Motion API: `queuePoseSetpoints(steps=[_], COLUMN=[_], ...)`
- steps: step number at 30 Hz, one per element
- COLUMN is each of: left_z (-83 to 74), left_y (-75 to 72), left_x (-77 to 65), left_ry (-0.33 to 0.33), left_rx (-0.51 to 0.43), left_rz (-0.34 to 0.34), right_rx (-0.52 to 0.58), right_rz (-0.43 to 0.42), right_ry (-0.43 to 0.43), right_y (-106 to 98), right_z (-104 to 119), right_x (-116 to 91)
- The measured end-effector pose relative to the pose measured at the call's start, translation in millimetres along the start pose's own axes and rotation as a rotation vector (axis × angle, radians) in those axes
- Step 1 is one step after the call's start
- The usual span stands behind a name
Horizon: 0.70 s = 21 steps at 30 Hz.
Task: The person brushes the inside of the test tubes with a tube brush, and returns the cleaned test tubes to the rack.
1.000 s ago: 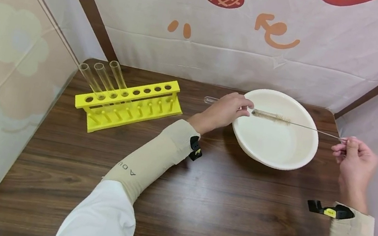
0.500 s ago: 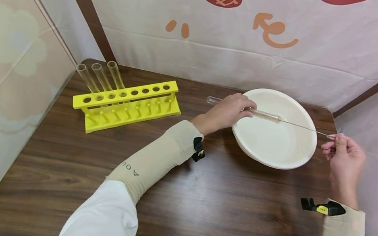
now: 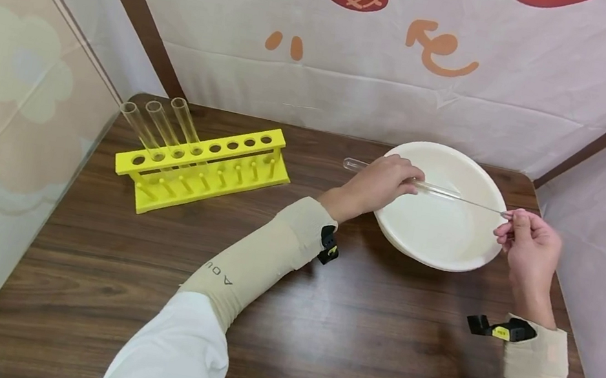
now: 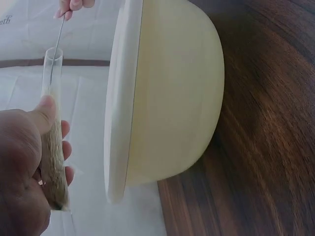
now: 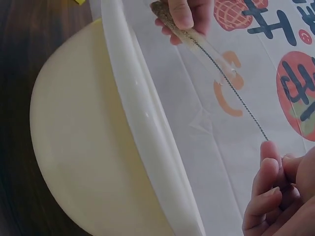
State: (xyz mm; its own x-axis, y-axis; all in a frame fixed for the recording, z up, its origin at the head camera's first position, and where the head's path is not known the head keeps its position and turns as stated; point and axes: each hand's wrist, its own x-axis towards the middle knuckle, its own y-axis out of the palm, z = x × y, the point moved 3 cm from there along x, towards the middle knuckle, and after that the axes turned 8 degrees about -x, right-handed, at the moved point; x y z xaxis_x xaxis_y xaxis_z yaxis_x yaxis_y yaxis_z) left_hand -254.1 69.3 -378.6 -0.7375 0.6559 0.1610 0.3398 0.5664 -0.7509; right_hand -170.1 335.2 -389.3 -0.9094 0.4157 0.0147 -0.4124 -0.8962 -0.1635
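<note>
My left hand (image 3: 382, 184) grips a clear glass test tube (image 3: 355, 165) lying nearly level over the left rim of the white basin (image 3: 437, 235). The tube's rounded end points left and its mouth points right. My right hand (image 3: 532, 246), at the basin's right rim, pinches the twisted wire handle of a test tube brush (image 5: 241, 98). In the left wrist view the brush's bristles (image 4: 53, 172) fill the tube at and below my left thumb, and the wire runs out through the mouth. My fingers cover part of the tube.
A yellow test tube rack (image 3: 206, 168) stands on the left of the brown wooden table (image 3: 350, 346), with three glass test tubes (image 3: 162, 122) leaning in its left holes. A printed cloth (image 3: 353, 92) hangs behind the table.
My right hand has moved left, pushing the brush deeper into the tube; bristles that showed outside the mouth are now inside. My left hand and the tube have shifted slightly right.
</note>
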Motion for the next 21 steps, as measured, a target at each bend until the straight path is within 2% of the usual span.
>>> queuePoseSetpoints(steps=[9,13,17,21], left_z=[-12.1,-10.6,-8.0,-8.0], left_y=[10.3,10.1,5.5,2.4], left_x=[7.0,9.7,12.1,13.8], left_ry=[0.042,0.029,0.039,0.05], left_rx=[0.022,0.027,0.002,-0.016], left_rz=[0.041,0.052,0.043,0.051], right_rx=[-0.135,-0.215,-0.377,-0.505], right_rz=[0.074,0.091,0.119,0.079], right_ry=[-0.01,-0.045,-0.229,-0.436], right_y=[14,13,8,-1], right_z=[-1,1,4,7], right_x=[-6,-7,-4,-6])
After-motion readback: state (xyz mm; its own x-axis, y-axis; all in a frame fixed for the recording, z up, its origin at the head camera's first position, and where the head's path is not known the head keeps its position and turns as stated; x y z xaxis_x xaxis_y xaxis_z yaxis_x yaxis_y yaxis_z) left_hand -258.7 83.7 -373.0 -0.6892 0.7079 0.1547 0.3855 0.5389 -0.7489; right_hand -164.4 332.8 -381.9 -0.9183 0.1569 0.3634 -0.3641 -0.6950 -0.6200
